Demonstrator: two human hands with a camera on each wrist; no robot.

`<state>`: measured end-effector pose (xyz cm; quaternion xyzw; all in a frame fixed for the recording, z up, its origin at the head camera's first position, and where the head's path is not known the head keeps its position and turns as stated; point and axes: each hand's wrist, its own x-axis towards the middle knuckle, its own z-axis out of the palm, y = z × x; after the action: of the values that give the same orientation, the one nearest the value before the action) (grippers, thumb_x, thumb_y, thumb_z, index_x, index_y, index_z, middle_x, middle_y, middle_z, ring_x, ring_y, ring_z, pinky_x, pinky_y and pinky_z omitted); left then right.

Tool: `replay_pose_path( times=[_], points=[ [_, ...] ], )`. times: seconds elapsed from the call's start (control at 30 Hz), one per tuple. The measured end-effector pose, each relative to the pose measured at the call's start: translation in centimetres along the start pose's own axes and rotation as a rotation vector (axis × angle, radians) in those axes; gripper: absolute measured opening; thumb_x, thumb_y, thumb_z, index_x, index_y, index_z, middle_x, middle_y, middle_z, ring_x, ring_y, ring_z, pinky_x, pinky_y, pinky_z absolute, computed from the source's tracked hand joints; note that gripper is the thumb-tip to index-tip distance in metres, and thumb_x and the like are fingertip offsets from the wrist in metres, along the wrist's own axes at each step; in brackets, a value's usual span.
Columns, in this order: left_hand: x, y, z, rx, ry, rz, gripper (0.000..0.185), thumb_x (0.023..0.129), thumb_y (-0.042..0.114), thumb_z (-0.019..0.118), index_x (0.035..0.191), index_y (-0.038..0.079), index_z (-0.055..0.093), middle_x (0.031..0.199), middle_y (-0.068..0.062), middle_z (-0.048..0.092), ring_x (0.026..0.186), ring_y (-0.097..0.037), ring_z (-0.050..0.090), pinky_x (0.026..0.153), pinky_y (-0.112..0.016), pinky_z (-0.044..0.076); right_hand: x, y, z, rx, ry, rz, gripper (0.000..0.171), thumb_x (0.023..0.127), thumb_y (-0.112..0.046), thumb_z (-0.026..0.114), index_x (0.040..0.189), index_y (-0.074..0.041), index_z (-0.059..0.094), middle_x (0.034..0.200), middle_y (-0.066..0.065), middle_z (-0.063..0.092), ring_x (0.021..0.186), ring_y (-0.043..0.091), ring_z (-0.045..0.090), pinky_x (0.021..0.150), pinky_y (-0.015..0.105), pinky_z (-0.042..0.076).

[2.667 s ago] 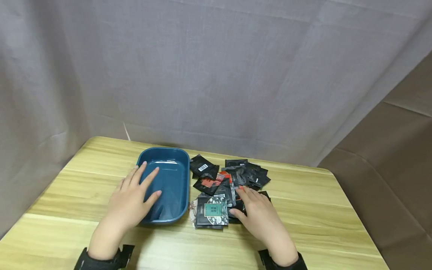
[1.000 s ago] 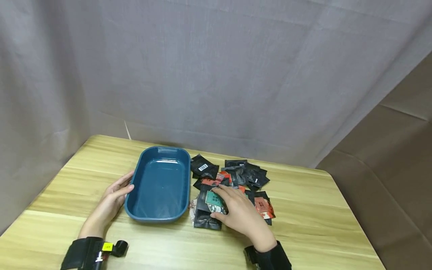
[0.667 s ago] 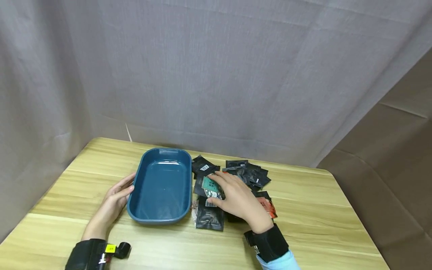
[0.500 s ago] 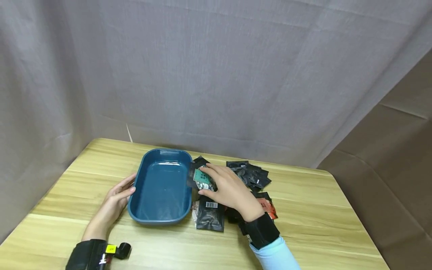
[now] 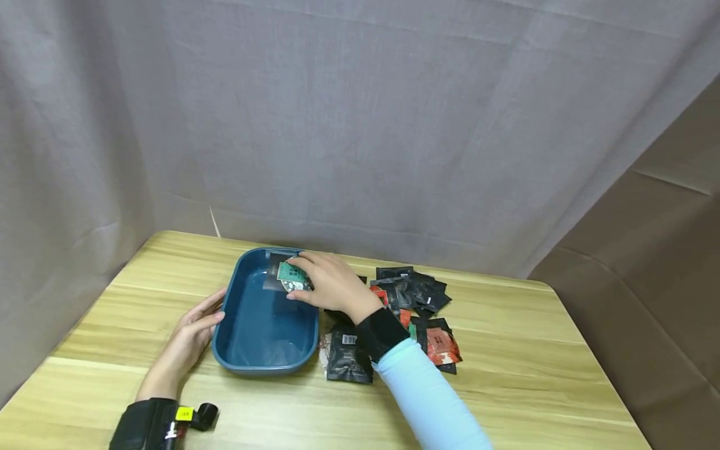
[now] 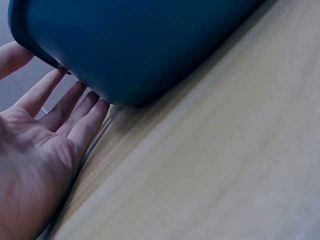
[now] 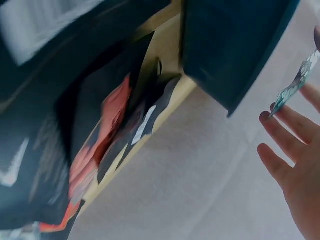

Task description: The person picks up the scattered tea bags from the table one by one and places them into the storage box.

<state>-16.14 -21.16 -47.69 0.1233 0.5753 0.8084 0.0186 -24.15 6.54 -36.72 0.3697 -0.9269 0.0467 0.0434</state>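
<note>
Right hand (image 5: 329, 286) pinches a green-labelled packet (image 5: 292, 275) between thumb and fingertips, holding it over the far end of the blue tray (image 5: 247, 350), above the basin and not yet on its floor. Left hand (image 5: 191, 334) lies with straight, relaxed fingers flat against the tray's left wall, gripping nothing; the left wrist view shows the fingers (image 6: 75, 112) touching the wall (image 6: 140, 45). Risks, as judgement: the packet is held by one edge only, so it could slip or flutter and land on the rim or behind the tray rather than inside. The light-blue sleeve (image 5: 422, 387) crosses the pile of dark packets (image 5: 413, 300) just right of the tray, and could drag some off the wooden table (image 5: 534, 350). The left hand only braces one side, so a knock from the right could skid the tray. Hard to read: the right wrist view is motion-blurred, showing the packet (image 7: 295, 85) edge-on, with the thumb cut off. Packet print is illegible. The forearm hides part of the pile, so the count is unclear.
</note>
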Motion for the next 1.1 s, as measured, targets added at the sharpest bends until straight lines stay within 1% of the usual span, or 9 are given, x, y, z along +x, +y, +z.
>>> replay_pose_path(
  times=[0.1, 0.27, 0.33, 0.43, 0.5, 0.67, 0.9, 0.97, 1.1],
  points=[
    [-0.1, 0.2, -0.3, 0.011, 0.002, 0.005, 0.050, 0.101, 0.000, 0.044, 0.150, 0.000, 0.038, 0.132, 0.010, 0.053, 0.121, -0.003, 0.051, 0.097, -0.018, 0.044, 1.7, -0.8, 0.3, -0.012, -0.027, 0.006, 0.071, 0.089, -0.061, 0.062, 0.148, -0.024, 0.048, 0.145, 0.003, 0.049, 0.133, 0.021, 0.046, 0.113, 0.039, 0.033],
    [-0.5, 0.2, -0.6, 0.019, 0.016, 0.013, 0.049, 0.101, 0.000, 0.044, 0.150, 0.000, 0.038, 0.132, 0.011, 0.053, 0.120, -0.003, 0.051, 0.096, -0.018, 0.045, 4.2, -2.3, 1.1, -0.051, -0.075, -0.029, 0.070, 0.090, -0.062, 0.061, 0.147, -0.024, 0.048, 0.144, 0.000, 0.051, 0.133, 0.019, 0.045, 0.113, 0.036, 0.031],
    [-0.6, 0.2, -0.7, 0.026, 0.025, 0.011, 0.050, 0.101, 0.000, 0.044, 0.151, -0.001, 0.036, 0.132, 0.011, 0.053, 0.120, -0.002, 0.052, 0.096, -0.018, 0.045, 5.0, -2.7, 1.3, -0.069, -0.092, -0.035, 0.069, 0.090, -0.061, 0.061, 0.147, -0.024, 0.049, 0.144, 0.000, 0.051, 0.133, 0.018, 0.045, 0.113, 0.035, 0.031],
    [-0.7, 0.2, -0.7, 0.035, 0.031, 0.003, 0.052, 0.102, 0.001, 0.044, 0.151, -0.005, 0.032, 0.133, 0.010, 0.053, 0.121, -0.002, 0.051, 0.096, -0.018, 0.045, 5.5, -3.0, 1.5, -0.090, -0.126, -0.019, 0.071, 0.090, -0.062, 0.061, 0.148, -0.024, 0.047, 0.145, -0.001, 0.050, 0.135, 0.017, 0.043, 0.114, 0.035, 0.030],
    [-0.8, 0.3, -0.7, 0.042, 0.036, -0.002, 0.052, 0.102, 0.001, 0.044, 0.151, -0.006, 0.030, 0.133, 0.010, 0.052, 0.121, -0.002, 0.051, 0.096, -0.018, 0.045, 5.7, -3.2, 1.4, -0.096, -0.148, -0.011, 0.074, 0.090, -0.062, 0.061, 0.150, -0.024, 0.044, 0.148, 0.000, 0.047, 0.137, 0.018, 0.041, 0.115, 0.036, 0.028],
    [-0.9, 0.6, -0.7, 0.045, 0.043, -0.002, 0.051, 0.102, 0.002, 0.045, 0.151, -0.004, 0.033, 0.133, 0.009, 0.053, 0.122, -0.003, 0.051, 0.096, -0.018, 0.045, 5.5, -3.2, 1.2, -0.105, -0.184, -0.008, 0.078, 0.089, -0.063, 0.061, 0.153, -0.025, 0.039, 0.153, 0.002, 0.042, 0.141, 0.020, 0.036, 0.117, 0.038, 0.025],
    [-0.9, 0.6, -0.5, 0.013, 0.047, 0.004, 0.050, 0.101, 0.000, 0.045, 0.150, -0.003, 0.037, 0.132, 0.007, 0.055, 0.120, -0.005, 0.054, 0.096, -0.019, 0.046, 4.8, -2.2, 1.1, -0.039, -0.171, -0.005, 0.075, 0.091, -0.059, 0.061, 0.154, -0.023, 0.038, 0.154, 0.003, 0.040, 0.142, 0.022, 0.035, 0.118, 0.041, 0.023],
    [-0.7, 0.6, -0.4, 0.009, 0.049, -0.003, 0.051, 0.101, 0.001, 0.046, 0.150, -0.004, 0.036, 0.132, 0.007, 0.055, 0.119, -0.005, 0.054, 0.096, -0.019, 0.046, 4.5, -1.6, 0.9, -0.027, -0.165, 0.003, 0.074, 0.092, -0.057, 0.061, 0.154, -0.024, 0.038, 0.154, 0.004, 0.039, 0.142, 0.023, 0.035, 0.118, 0.041, 0.023],
    [-0.4, 0.6, 0.0, 0.009, 0.048, -0.015, 0.054, 0.101, 0.002, 0.046, 0.151, -0.009, 0.028, 0.132, 0.007, 0.053, 0.119, -0.005, 0.054, 0.096, -0.020, 0.047, 3.9, 0.0, 0.6, 0.004, -0.139, 0.031, 0.071, 0.093, -0.055, 0.061, 0.153, -0.022, 0.040, 0.154, 0.004, 0.040, 0.141, 0.024, 0.036, 0.117, 0.041, 0.026]
  ],
)
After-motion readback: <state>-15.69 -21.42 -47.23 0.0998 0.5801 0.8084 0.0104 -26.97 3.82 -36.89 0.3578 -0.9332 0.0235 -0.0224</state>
